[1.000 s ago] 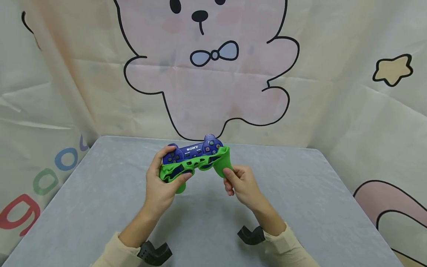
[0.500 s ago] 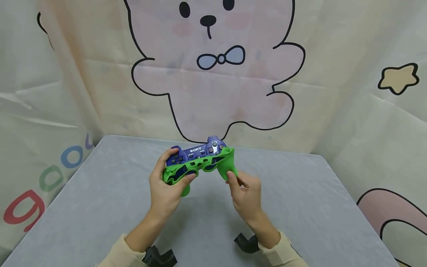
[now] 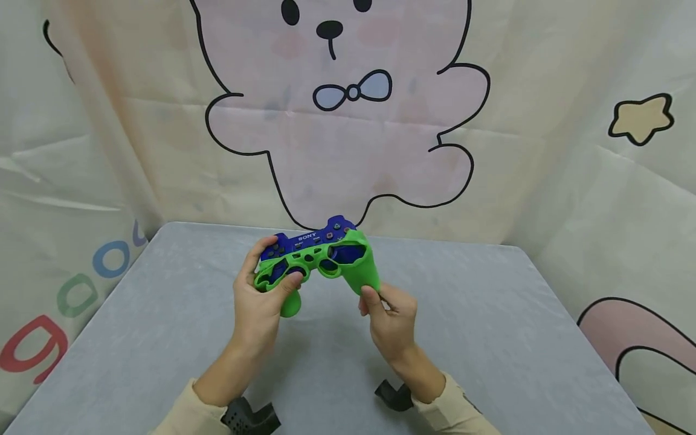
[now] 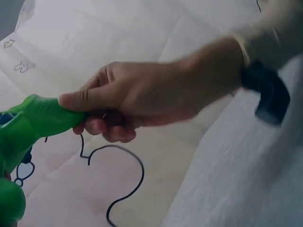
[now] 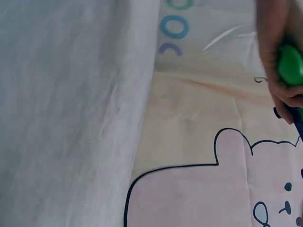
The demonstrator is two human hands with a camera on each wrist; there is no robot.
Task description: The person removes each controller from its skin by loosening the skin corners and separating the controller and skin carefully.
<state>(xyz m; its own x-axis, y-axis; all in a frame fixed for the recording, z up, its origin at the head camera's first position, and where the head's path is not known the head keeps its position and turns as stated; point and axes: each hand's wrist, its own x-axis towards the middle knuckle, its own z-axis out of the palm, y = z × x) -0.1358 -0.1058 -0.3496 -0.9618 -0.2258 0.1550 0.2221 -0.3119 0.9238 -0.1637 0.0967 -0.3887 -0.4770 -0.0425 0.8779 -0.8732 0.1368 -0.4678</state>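
A blue Sony game controller [image 3: 290, 243] is held above the table, partly inside a stretchy green controller cover [image 3: 360, 269]. The cover spans its lower part and both grips, while the top strip with the logo stays bare. My left hand [image 3: 260, 305] grips the controller's left end, thumb on the front and fingers around the back. With thumb and fingers, my right hand [image 3: 393, 317] pinches the tip of the cover's right grip. The left wrist view shows that same right hand [image 4: 137, 92] at the green tip; in the right wrist view the left hand [image 5: 279, 90] is at the edge.
A grey cloth-covered table [image 3: 462, 338] lies beneath both hands. Behind it hangs a fabric backdrop [image 3: 533, 151] printed with a bear, with fabric at both sides too. A black wrist mount [image 3: 251, 417] sits at the left cuff, another mount [image 3: 394, 396] at the right.
The right side of the cover has gone from bunched to spread out, its large opening now stretched wide over the blue grip. My right hand has shifted its pinch to the cover's lower tip.
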